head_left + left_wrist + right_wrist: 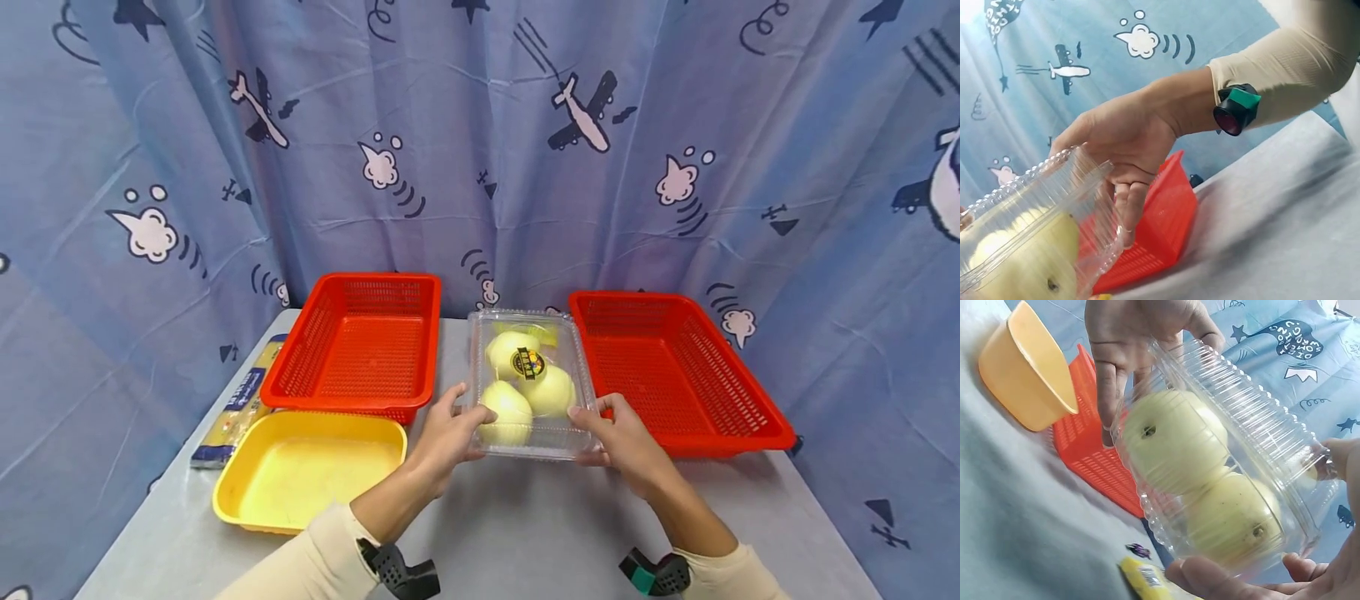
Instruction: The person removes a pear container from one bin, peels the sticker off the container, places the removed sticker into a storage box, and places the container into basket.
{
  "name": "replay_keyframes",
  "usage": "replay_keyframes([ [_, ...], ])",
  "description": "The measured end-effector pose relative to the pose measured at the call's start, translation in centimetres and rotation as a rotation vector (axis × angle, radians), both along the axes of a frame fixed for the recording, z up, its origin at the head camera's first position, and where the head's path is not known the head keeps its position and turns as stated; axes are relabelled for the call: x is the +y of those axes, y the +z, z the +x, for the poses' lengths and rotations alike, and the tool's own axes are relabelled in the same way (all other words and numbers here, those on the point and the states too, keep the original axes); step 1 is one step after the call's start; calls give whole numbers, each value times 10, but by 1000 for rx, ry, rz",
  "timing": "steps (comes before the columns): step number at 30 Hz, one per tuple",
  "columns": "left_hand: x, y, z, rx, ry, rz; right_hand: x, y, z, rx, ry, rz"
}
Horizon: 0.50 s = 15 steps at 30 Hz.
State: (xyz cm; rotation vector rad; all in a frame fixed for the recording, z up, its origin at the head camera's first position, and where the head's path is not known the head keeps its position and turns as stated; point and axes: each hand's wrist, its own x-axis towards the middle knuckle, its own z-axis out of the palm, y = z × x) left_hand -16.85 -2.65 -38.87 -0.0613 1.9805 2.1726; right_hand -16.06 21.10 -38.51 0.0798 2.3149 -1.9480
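Note:
Both hands hold a clear plastic clamshell box [551,437] up over the table, tilted towards the head camera. Three pale yellow pears [550,390] show through it, and a round dark label sits on its lid. The left hand [446,437] grips the near left side, thumb on top and fingers beneath. On the near right side, the right hand [626,442] grips it likewise. In the right wrist view the left hand [1129,344] supports the far end of the box. The left wrist view shows the right hand [1125,140] at the box's ridged edge.
Red plastic baskets stand at the back left [375,350] and right [637,367]. A yellow basin [315,467] is before the left basket, with a long yellow-and-blue packet [240,404] beside them. A yellow packet [1147,578] lies behind the box. A patterned curtain [480,167] surrounds the table.

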Motion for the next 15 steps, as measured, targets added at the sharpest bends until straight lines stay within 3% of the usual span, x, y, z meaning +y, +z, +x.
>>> replay_keyframes([
  [15, -6, -39, 6, -54, 67, -8, -15, -45, 6, -60, -43, -88],
])
